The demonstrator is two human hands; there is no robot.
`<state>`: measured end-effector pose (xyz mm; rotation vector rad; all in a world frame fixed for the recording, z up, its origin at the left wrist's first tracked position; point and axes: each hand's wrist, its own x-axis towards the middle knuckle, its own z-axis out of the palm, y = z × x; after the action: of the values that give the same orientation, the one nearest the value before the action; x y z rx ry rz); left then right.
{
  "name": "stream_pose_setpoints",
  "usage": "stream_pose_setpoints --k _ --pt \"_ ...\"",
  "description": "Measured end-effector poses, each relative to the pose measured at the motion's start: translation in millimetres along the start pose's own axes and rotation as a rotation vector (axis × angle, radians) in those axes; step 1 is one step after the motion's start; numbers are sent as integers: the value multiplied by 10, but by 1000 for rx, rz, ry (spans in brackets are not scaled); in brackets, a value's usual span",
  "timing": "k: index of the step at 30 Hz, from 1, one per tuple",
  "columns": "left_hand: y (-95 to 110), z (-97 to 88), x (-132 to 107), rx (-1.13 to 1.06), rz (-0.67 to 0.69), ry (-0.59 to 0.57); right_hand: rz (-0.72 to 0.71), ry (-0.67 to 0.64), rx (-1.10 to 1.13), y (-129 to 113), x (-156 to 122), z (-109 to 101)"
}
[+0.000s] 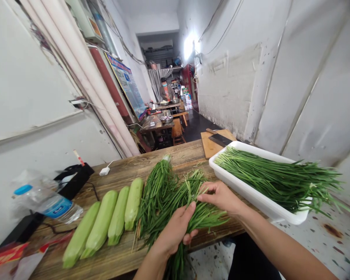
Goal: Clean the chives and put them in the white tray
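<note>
My left hand (179, 225) is closed around some garlic chives (207, 217), whose green leaves stick out to the right below my fingers. The thumb lies on top, close to my right fingertips. My right hand (220, 196) pinches thin strands of the chives with thumb and forefinger. Under and beside both hands, a loose pile of garlic chives (159, 190) spreads over the wooden table (119, 264). To the right, a white plastic tub (242, 192) holds a thick layer of chives (268, 177) laid lengthwise, some hanging past its far right end.
Several pale green zucchini (100, 223) lie in a row left of the pile. A water bottle (54, 204), a black box (74, 181) and a white charger (106, 169) are further left. A cleaver (220, 139) rests on a cutting board (211, 147). Beyond, a person (165, 91) is at another table.
</note>
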<state>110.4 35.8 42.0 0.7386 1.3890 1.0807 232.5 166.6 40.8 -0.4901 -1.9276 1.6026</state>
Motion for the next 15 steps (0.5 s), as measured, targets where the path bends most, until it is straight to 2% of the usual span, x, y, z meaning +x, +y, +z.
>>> stream_pose_setpoints --k 4,8,11,13,15 --pt "22 27 -29 67 16 34 7 95 30 26 -24 -26" --pt "30 45 -47 132 18 98 -171 119 -280 -31 -69 4" --pt "32 37 -65 132 19 107 -306 232 -518 -49 -75 -7" --pt "27 21 -79 114 6 114 -317 326 -580 -47 -62 -71" --pt "12 2 -90 105 -6 121 -296 378 -541 -54 -45 -167"
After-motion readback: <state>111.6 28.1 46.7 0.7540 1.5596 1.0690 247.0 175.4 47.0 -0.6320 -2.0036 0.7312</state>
